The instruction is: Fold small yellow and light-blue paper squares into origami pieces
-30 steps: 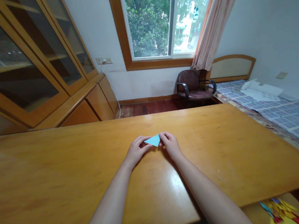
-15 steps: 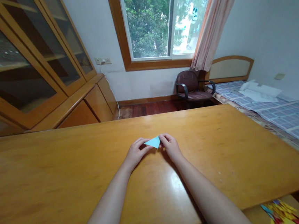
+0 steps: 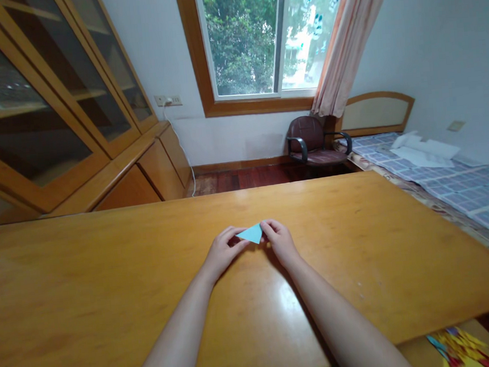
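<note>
A small light-blue piece of folded paper (image 3: 251, 234), roughly kite-shaped, is held up between both hands over the middle of the table. My left hand (image 3: 226, 247) pinches its narrow left end between thumb and fingers. On the other side, my right hand (image 3: 277, 238) grips the right corner with thumb and forefinger. The fingers hide parts of the paper's edges, and how many layers it has cannot be made out.
The wooden table (image 3: 109, 298) spreads out on all sides. Colourful scraps (image 3: 460, 347) lie on a lower surface at bottom right. Beyond are a cabinet (image 3: 96, 156), a maroon armchair (image 3: 316, 143) and a bed (image 3: 463, 187).
</note>
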Demonstrator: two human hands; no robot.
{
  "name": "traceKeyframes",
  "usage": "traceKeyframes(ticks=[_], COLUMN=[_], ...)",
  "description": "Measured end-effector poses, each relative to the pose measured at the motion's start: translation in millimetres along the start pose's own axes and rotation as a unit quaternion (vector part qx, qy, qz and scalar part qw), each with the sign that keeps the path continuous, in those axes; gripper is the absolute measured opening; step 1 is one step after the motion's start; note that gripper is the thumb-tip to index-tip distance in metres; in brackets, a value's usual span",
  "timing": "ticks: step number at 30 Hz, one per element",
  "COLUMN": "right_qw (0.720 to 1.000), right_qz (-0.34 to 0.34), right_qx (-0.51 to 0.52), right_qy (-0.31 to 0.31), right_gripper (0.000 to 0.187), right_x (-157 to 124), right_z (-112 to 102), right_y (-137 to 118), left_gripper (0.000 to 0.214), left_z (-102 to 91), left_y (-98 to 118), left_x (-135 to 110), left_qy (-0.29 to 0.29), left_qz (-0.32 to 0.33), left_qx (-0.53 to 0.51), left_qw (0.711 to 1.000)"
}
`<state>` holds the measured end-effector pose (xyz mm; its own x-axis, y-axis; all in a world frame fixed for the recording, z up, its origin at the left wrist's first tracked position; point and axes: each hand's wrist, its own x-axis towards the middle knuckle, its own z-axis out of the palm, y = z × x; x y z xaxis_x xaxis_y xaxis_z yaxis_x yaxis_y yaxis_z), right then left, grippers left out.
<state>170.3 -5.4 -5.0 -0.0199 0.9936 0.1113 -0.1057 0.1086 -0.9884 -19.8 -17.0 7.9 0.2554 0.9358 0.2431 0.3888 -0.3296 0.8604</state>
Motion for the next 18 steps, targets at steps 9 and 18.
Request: traceKeyframes(ticks=[9, 18], right_qw=[1.0, 1.0], right_qz=[-0.007, 0.005], right_qx=[-0.006, 0.002], right_qy=[0.011, 0.011], right_gripper=[0.033, 0.032], right_x=[0, -1], right_z=[0, 0], right_y=[2, 1], left_gripper=[0.026, 0.03], left_z=[-2.0, -2.1], left_y=[-9, -14], left_x=[2, 3], left_qy=[0.033, 0.078], left_qz=[-0.027, -0.096], left_qx=[-0.035, -0.127], left_qw=[0.998, 0.984])
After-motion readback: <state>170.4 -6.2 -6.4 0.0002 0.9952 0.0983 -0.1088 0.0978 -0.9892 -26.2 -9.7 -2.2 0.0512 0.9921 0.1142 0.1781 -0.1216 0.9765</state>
